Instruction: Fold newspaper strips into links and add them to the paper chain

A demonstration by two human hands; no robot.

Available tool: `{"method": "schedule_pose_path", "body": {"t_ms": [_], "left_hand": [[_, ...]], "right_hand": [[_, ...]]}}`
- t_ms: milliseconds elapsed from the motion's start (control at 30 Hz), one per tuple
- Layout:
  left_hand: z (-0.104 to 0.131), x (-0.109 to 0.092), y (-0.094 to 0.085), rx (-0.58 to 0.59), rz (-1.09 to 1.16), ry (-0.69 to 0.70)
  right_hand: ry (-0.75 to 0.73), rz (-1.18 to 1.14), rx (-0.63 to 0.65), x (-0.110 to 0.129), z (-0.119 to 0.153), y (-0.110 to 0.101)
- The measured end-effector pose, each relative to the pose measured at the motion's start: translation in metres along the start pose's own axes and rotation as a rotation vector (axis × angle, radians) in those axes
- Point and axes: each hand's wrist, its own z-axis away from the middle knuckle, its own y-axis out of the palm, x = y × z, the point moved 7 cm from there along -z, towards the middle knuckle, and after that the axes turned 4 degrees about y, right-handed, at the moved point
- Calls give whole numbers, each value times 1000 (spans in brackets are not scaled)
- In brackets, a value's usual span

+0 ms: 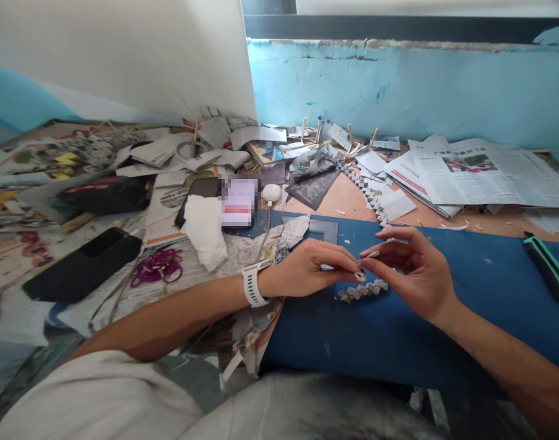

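Both my hands meet above the blue cutting mat (481,318). My left hand (313,267), with a white watch strap on the wrist, pinches a small folded paper piece (360,277) between thumb and fingertips. Close beside it, my right hand (414,272) has thumb and index finger closed on a second small paper strip (373,253), its other fingers curled loosely. Just below the fingertips lies a short zigzag folded-paper chain (362,291). A longer zigzag paper chain (367,190) runs from the paper pile down to behind my right hand.
To the right lie a green-and-black cutter knife (549,269) and stacked newspapers (490,174). A clear set square (325,230) rests on the mat. Leftward are a phone (239,203), white tissue (206,231), purple string (157,267) and a black case (83,263). Scraps line the wall.
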Motion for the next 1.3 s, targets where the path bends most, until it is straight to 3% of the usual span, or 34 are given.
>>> {"method": "schedule_pose_path", "body": {"t_ms": [100,200,400,667,933,1100,1300], "left_hand": [[0,1,-1,-61,-37,-26],[-1,-3,2,-48,-87,28],[3,-15,-5,-203,-272,150],[9,-15,6,-136,-366,169],[5,-11,0,-161,-311,78],[10,1,-3,-270,-91,-94],[9,2,-4,-279,5,-104]], "right_hand": [[-46,33,-58,-1,2,-2],[-117,113,-73,2,3,-4],[-176,149,86,8,4,3],[-255,205,-41,8,1,-1],[-284,310,-66,10,2,-2],[-392,336,-87,17,2,-3],[-339,271,-95,11,-2,-3]]}}
